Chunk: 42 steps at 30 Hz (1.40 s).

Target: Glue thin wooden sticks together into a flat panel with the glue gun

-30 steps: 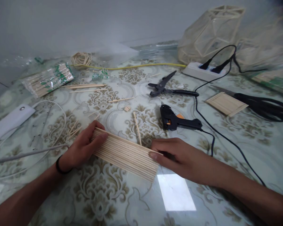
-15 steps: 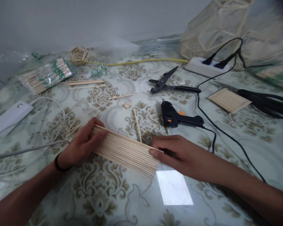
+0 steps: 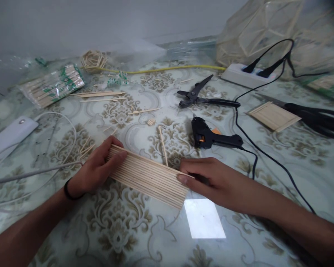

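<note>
A flat panel of thin wooden sticks (image 3: 149, 178), laid side by side, is held tilted above the table between both hands. My left hand (image 3: 102, 165) pinches its left end, thumb on top and fingers behind. At the right end, my right hand (image 3: 203, 180) grips the upper corner between thumb and curled fingers; the fingers behind are partly hidden. Just beyond the panel's upper edge lies a single loose stick (image 3: 163, 144). A black glue gun (image 3: 211, 135) rests past my right hand, its nozzle pointing away.
Behind the glue gun lie black-handled cutters (image 3: 195, 97). Large scissors (image 3: 317, 115) and a small stick panel (image 3: 274, 115) are at right, near a power strip (image 3: 245, 76) with black cords. Bagged sticks (image 3: 55, 85) and a white device (image 3: 12, 137) sit at left.
Both hands keep their hold on the stick panel, which is almost still. The view has shifted slightly, so the things at right appear a little farther right.
</note>
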Tool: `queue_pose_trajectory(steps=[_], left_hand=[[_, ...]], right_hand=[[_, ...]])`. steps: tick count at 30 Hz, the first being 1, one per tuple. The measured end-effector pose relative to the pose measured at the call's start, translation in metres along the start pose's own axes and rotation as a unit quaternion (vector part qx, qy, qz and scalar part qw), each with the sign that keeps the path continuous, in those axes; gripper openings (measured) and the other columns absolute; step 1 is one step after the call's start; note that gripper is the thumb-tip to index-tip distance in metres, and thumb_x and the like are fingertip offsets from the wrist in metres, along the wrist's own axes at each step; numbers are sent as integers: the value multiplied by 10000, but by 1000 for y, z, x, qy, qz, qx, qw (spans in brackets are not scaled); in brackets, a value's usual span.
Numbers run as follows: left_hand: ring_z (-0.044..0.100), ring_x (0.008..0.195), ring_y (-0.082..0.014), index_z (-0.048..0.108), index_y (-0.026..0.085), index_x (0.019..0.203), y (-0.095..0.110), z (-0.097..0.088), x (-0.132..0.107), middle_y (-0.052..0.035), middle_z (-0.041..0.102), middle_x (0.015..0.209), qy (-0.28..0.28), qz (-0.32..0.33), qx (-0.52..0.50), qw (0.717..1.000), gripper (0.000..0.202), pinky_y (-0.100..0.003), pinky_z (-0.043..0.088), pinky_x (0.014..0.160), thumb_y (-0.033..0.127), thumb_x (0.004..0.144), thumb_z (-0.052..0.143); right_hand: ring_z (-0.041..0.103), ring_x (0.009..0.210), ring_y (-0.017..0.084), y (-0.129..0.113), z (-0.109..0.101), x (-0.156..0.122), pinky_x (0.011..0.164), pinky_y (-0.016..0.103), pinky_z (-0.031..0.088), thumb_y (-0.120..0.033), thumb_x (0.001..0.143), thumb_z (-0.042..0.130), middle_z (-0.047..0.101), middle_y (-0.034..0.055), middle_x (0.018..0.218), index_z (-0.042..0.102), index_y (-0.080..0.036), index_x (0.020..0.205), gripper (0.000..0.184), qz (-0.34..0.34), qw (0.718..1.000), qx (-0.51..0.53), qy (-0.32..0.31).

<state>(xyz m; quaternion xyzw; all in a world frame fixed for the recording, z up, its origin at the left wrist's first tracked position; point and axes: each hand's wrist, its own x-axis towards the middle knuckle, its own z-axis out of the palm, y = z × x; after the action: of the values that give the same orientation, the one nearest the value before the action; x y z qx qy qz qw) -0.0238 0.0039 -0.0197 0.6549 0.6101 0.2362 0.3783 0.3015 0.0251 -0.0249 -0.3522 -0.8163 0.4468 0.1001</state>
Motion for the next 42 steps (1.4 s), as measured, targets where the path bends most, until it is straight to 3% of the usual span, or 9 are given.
queue_pose_trajectory(steps=[13,28,42], left_hand=[[482,664,-110,593,231,1009,0,0,0,53,541,761,-2,11,-8,1000,335,-247,386,594,565,1016,578],[475,635,-104,594,230,997,-3,1,0,53,525,739,1,20,-5,1000,317,-233,383,560,547,1008,600],[465,621,-100,592,223,991,-2,1,2,50,513,728,10,31,-10,999,268,-232,363,536,490,1006,610]], right_hand=[[413,636,11,1,0,0,615,157,318,-523,1067,469,467,-8,680,486,-117,719,535,-22,1000,-4,10],[418,628,22,0,-1,0,601,176,321,-606,1067,407,485,4,677,491,-123,715,604,-2,1000,-14,-2],[427,599,3,-1,-1,-1,580,160,327,-513,1069,467,478,-8,650,495,-118,691,547,-20,1000,-17,15]])
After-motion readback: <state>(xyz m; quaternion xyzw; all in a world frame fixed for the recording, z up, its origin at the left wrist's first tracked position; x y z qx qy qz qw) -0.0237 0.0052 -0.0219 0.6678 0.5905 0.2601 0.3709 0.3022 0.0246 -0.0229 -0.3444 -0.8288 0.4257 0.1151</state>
